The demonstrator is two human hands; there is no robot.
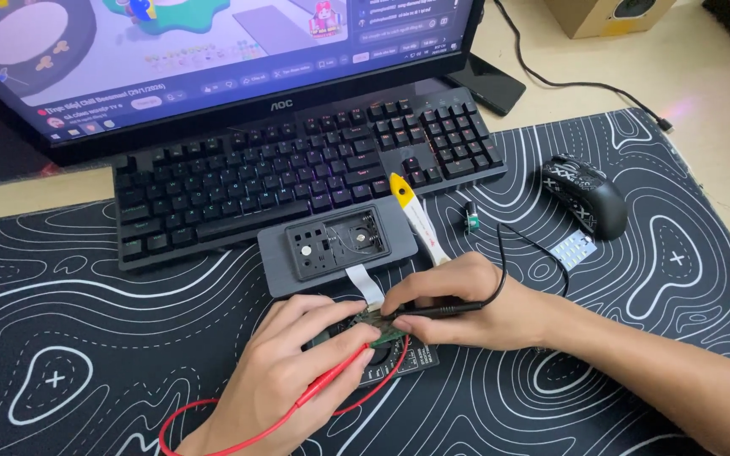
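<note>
My left hand [276, 380] holds a red test probe [331, 378] whose red lead [213, 439] loops toward the front edge. My right hand [475, 300] pinches a black test probe [437, 311] with a thin black lead [534, 247]. Both probe tips meet on a small green circuit board [373, 323] between my hands. A white ribbon cable [365, 283] joins the board to an opened grey device [335, 245] just behind it. A dark flat part [411, 359] lies under the board.
A black keyboard [297, 169] and a monitor [213, 59] stand behind. A yellow-and-white tool [416, 215] leans by the device. A black mouse [589, 194], a small white LED panel [574, 249] and a tiny green part [471, 221] lie right, on the patterned desk mat [86, 338].
</note>
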